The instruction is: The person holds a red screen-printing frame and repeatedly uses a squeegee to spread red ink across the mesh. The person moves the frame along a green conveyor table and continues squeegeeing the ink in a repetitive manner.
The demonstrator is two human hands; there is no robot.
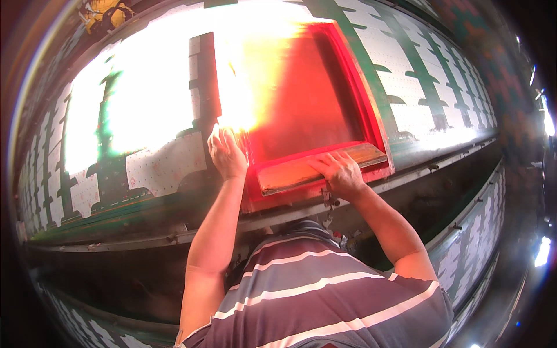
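A red screen-printing frame (374, 119) lies on a long table in front of me, its upper left washed out by glare. Along its near side rests a wooden squeegee (290, 178), slightly slanted. My right hand (343, 176) is closed over the squeegee's right half, with the fingers across its wood. At the frame's left side, near the lower corner, my left hand (228, 152) is closed on the frame's edge. The fingertips there run into the bright glare.
White perforated pieces (168, 162) lie in rows on the green table, left and right of the frame. A metal rail (412, 178) borders the near edge. Another table with similar pieces (476, 232) stands at lower right. A yellow and black object (107, 14) sits at far left.
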